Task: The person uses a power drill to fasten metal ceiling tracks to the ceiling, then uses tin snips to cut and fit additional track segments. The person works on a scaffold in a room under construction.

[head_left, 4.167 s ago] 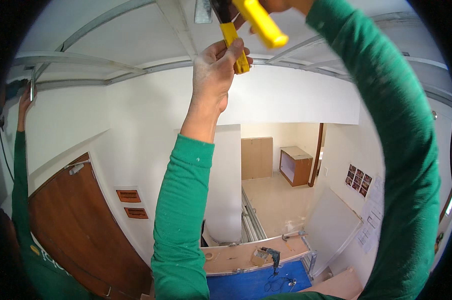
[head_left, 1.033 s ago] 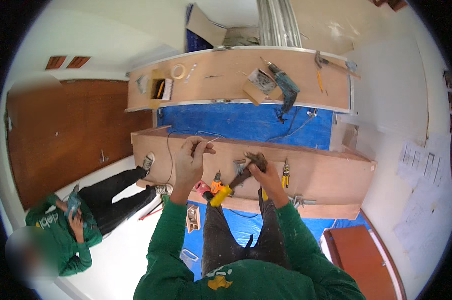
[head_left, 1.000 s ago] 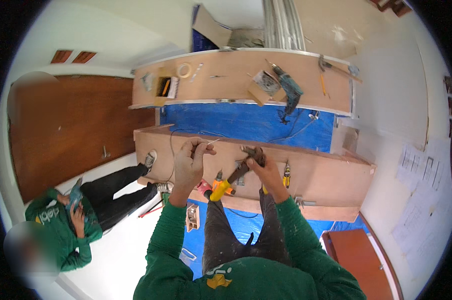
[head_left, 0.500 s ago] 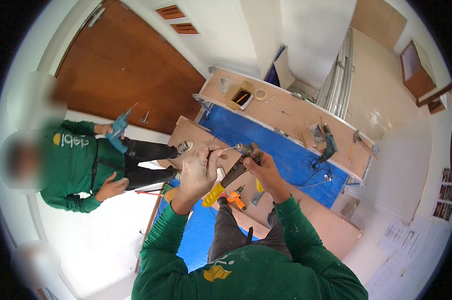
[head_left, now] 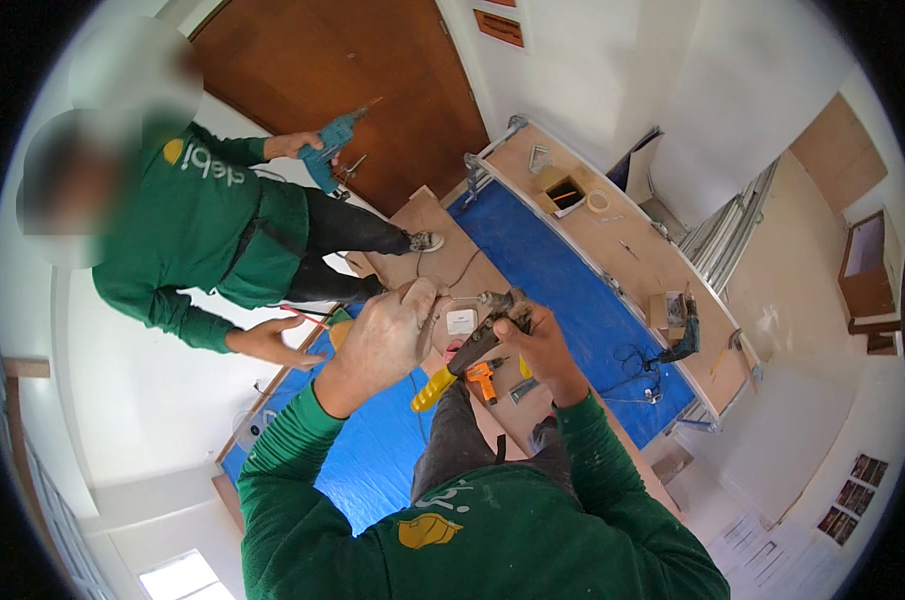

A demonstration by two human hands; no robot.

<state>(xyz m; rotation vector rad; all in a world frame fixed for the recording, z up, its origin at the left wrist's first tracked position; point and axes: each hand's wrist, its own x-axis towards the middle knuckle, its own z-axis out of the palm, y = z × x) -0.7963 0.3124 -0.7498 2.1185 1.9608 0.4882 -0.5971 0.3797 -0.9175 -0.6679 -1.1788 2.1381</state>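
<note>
My right hand point(head_left: 541, 345) is wrapped round the dark head of a hand riveter point(head_left: 473, 348). A yellow grip point(head_left: 434, 390) slants from it toward my lap, and a second yellow grip shows partly beside my right palm. From the nose of the riveter a thin metal pin point(head_left: 465, 298) points left. My left hand point(head_left: 385, 335), whitish with dust, is closed, its thumb and forefinger pinched at the pin's left end. The fingertips hide that end.
At left a co-worker in green holds a teal drill point(head_left: 330, 150). An orange drill point(head_left: 483, 380) and a white box point(head_left: 462, 321) lie below my hands. A bench point(head_left: 628, 225) bears a carton point(head_left: 563, 192), a tape roll point(head_left: 598, 201) and another drill point(head_left: 685, 335). Blue sheeting point(head_left: 543, 260) covers the floor.
The view has swung, so the room and co-worker appear farther right. The co-worker's lower hand has reached out toward my left arm. My left hand still pinches at the pin, its fingers more closed.
</note>
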